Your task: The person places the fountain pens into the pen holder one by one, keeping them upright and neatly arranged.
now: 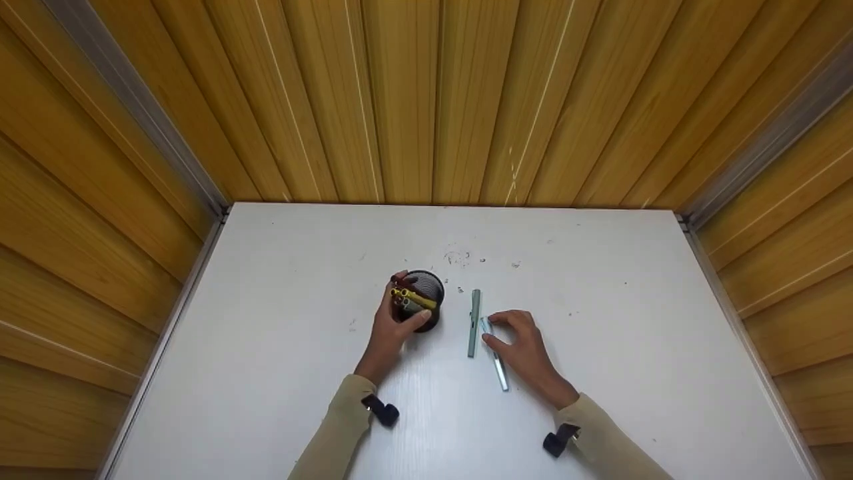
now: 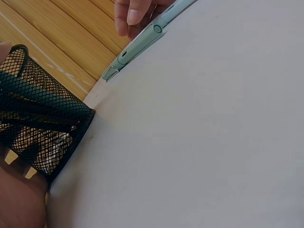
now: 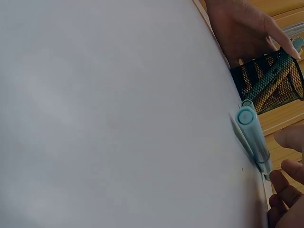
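Observation:
A black mesh pen cup (image 1: 426, 288) (image 2: 38, 123) (image 3: 270, 85) stands mid-table with yellow and red pens in it. My left hand (image 1: 393, 319) (image 3: 242, 28) wraps round the cup, thumb on its near side. Right of the cup a green pen (image 1: 474, 323) (image 2: 142, 40) lies flat, pointing away from me. Beside it lies a light blue pen (image 1: 498, 367) (image 3: 251, 130). My right hand (image 1: 505, 333) (image 2: 135, 12) (image 3: 285, 185) has its thumb and curled fingers pinched on the blue pen's far end.
The white table (image 1: 633, 320) has small scuff marks behind the cup. Wood-panelled walls (image 1: 426, 100) close it in at the back and both sides. Black wrist straps (image 1: 383, 410) sit on both sleeves.

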Demonstrator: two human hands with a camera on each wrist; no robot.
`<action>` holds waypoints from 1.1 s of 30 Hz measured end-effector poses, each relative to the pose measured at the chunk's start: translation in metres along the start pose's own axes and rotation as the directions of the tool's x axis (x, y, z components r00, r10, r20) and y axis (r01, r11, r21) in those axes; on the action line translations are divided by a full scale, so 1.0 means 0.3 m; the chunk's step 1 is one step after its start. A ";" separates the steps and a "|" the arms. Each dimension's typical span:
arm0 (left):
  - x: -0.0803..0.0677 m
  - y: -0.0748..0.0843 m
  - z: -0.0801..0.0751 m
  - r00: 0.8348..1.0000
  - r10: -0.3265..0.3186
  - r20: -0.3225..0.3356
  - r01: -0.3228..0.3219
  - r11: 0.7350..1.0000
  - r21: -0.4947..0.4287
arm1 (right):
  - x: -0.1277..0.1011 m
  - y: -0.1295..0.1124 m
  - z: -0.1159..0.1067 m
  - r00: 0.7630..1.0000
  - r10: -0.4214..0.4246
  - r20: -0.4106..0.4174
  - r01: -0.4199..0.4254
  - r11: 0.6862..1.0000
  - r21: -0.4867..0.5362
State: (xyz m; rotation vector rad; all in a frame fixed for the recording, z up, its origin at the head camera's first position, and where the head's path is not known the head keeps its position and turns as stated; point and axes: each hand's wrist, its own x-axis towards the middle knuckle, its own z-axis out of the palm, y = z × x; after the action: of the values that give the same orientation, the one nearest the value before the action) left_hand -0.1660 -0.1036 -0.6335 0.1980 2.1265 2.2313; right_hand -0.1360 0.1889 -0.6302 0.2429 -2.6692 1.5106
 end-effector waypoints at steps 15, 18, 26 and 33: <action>-0.012 0.005 -0.019 1.000 -0.012 0.008 0.012 1.000 -0.026 | -0.035 0.035 0.021 0.994 -0.089 -0.063 0.084 0.994 -0.065; -0.014 0.004 -0.022 1.000 -0.013 0.010 0.013 1.000 -0.024 | -0.039 0.039 0.027 0.992 -0.101 -0.071 0.096 0.993 -0.071; -0.013 -0.001 -0.025 1.000 0.000 0.004 0.000 1.000 -0.006 | -0.043 0.046 0.037 0.985 -0.150 -0.088 0.141 0.984 -0.106; -0.011 -0.003 -0.023 1.000 -0.019 -0.010 0.019 1.000 -0.001 | -0.042 0.045 0.041 0.989 -0.131 -0.068 0.122 0.984 -0.131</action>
State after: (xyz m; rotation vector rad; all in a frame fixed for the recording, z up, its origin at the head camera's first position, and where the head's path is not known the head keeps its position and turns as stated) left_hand -0.1636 -0.1109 -0.6350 0.1670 2.1233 2.2275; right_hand -0.1255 0.1864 -0.6497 0.3333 -2.6216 1.2833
